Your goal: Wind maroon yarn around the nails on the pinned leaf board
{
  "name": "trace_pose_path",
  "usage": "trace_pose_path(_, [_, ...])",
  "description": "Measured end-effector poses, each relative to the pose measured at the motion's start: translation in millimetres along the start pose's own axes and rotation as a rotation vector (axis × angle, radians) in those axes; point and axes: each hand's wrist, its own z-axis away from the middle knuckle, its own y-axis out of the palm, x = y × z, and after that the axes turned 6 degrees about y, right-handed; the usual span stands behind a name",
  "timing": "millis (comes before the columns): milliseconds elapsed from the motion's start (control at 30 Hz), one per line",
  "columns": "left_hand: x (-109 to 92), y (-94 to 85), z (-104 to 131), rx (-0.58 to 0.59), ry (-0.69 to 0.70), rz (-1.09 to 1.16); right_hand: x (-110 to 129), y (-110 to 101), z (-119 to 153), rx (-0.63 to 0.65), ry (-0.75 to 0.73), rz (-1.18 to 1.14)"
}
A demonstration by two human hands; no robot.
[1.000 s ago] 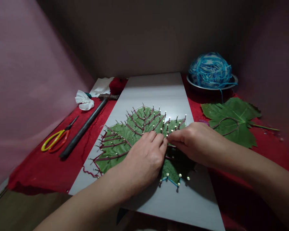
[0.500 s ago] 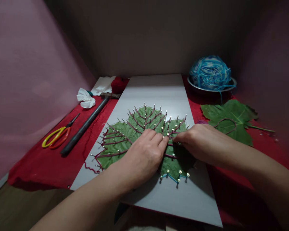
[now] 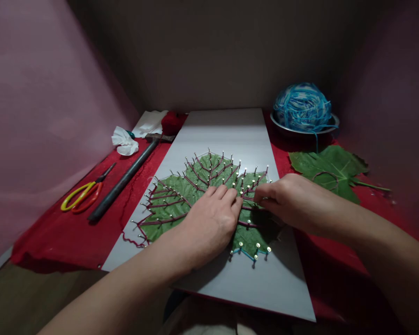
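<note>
A green leaf lies on a white board, with many nails standing along its edge and veins. Purple yarn follows the veins between the nails. My left hand rests over the leaf's centre, fingers bent and pressed together; whatever is under the fingertips is hidden. Close to its right, my right hand pinches purple yarn above the right lobe, thumb against forefinger. Blue yarn links several nails at the lower lobe. Red yarn edges the left lobe.
On the red cloth at left lie scissors, a hammer, crumpled tissue and a red yarn ball. At right, a blue yarn ball sits in a metal bowl, near a loose leaf.
My right hand has turned slightly, its fingers curling further near the nails. My left hand stays on the leaf. The view has shifted a little.
</note>
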Motion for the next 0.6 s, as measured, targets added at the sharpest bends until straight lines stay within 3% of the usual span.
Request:
trace_pose_path(133, [0.0,2.6,1.4,-0.039,0.002,-0.002,-6.0,-6.6,1.0,-0.003,0.087,-0.160])
trace_pose_path(300, [1.3,5.0,1.6,-0.065,0.012,0.012,-11.2,-10.6,0.9,-0.017,0.171,-0.196])
trace_pose_path(600, [0.7,6.2,0.6,-0.082,0.013,0.011,0.7,4.0,-6.3,-0.165,0.255,0.261])
